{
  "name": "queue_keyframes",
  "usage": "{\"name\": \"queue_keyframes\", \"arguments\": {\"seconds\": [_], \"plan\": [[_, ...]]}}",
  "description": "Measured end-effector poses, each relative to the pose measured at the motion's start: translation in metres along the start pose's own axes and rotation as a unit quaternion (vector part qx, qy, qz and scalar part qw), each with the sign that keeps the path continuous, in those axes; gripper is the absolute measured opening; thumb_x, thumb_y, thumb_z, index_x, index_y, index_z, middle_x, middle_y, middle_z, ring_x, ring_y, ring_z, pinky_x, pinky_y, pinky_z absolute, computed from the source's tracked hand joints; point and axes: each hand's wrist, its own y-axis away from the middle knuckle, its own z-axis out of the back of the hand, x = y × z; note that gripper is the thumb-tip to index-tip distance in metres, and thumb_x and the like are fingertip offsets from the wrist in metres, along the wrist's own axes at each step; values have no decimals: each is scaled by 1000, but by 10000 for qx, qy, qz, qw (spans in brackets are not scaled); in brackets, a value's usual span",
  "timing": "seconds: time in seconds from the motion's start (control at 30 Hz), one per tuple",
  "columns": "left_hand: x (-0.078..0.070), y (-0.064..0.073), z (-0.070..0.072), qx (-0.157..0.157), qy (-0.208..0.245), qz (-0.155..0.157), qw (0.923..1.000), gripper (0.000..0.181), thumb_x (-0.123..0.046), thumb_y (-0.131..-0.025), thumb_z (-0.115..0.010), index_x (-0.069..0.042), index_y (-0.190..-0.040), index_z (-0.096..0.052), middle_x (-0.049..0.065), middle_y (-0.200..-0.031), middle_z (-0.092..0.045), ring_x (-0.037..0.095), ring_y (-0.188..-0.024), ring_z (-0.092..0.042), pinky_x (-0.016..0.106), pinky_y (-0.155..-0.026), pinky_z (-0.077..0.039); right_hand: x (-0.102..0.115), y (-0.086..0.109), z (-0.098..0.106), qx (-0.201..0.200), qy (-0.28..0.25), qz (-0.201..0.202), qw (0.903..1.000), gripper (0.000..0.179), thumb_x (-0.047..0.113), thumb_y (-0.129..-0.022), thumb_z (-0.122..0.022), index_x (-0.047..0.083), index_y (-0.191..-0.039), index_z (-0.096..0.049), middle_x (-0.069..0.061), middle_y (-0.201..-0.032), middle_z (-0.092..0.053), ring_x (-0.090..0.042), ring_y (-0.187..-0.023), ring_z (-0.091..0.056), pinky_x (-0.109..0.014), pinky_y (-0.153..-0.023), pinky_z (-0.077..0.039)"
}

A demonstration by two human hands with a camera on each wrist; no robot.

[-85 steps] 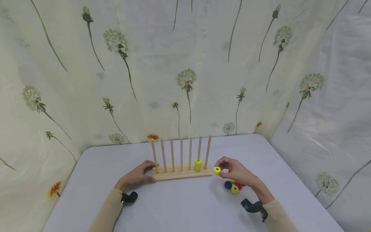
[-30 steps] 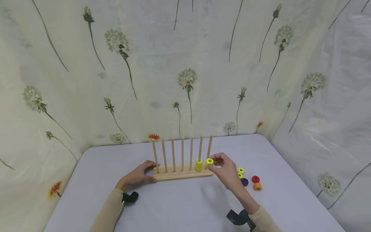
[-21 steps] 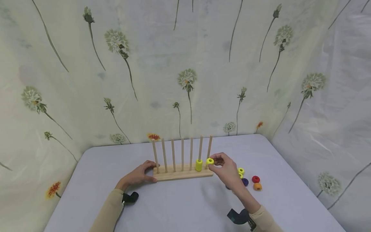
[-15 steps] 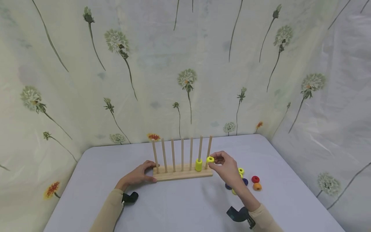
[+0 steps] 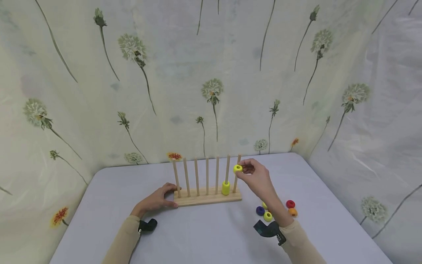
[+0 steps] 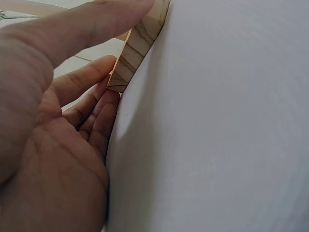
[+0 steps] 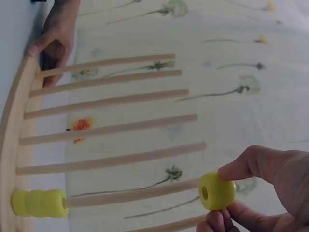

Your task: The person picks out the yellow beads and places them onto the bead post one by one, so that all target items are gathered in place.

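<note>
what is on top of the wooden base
On the wooden base stand seven pegs; yellow beads are stacked on one. The stack hides that peg's foot and the wood directly beneath.

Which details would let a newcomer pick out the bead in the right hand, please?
On the table stands a wooden rack with seven pegs. Beside its right-end pegs, the right hand pinches a yellow bead. Unlike the loose beads or the yellow stack on a peg, it alone is held in the air.

Beige cloth L sleeve, R sleeve matches; curved blk L wrist cam, R wrist cam has teal tint.
</note>
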Motion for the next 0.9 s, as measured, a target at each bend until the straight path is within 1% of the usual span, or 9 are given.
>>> {"name": "queue_keyframes", "arguments": {"seconds": [0.2,0.33,0.53,0.7,0.9], "plan": [[-1,-1,1,27,49,90,9999,64,-34,-72,-84,-17,-128,-57,2,-130,-48,23,-127,-40,51,-111,-25,15,-12,5,22,33,4,10000,32,21,-85,-71,7,-112,-62,-8,-107,-64,-20,-95,-60,-30,-84,-51],[-1,0,2,39,32,91,9999,65,-34,-73,-83,-16,-130,-57,3,-131,-47,24,-127,-40,52,-111,-26,23,-21,7,70,110,-33,9999,31,22,-86,-71,8,-112,-62,-9,-105,-64,-21,-95,-60,-34,-85,-51],[1,-1,3,31,33,79,10000,64,-35,-74,-83,-19,-130,-57,1,-132,-47,22,-126,-41,51,-110,-27,32,-30,8,67,125,-31,9999,31,23,-86,-69,9,-114,-63,-8,-105,-63,-22,-95,-60,-35,-84,-51],[-1,-1,2,43,13,42,10000,64,-35,-74,-82,-16,-130,-56,3,-132,-48,24,-127,-41,53,-110,-27,37,-34,6,49,73,13,10000,31,19,-86,-68,7,-114,-64,-10,-105,-63,-22,-95,-59,-34,-84,-50],[-3,-1,3,10,52,119,9999,63,-34,-73,-84,-17,-128,-57,2,-131,-48,24,-129,-40,52,-112,-25,41,-39,6,63,9,-18,10000,30,18,-85,-68,7,-113,-64,-10,-105,-63,-23,-95,-59,-34,-83,-50]]}}
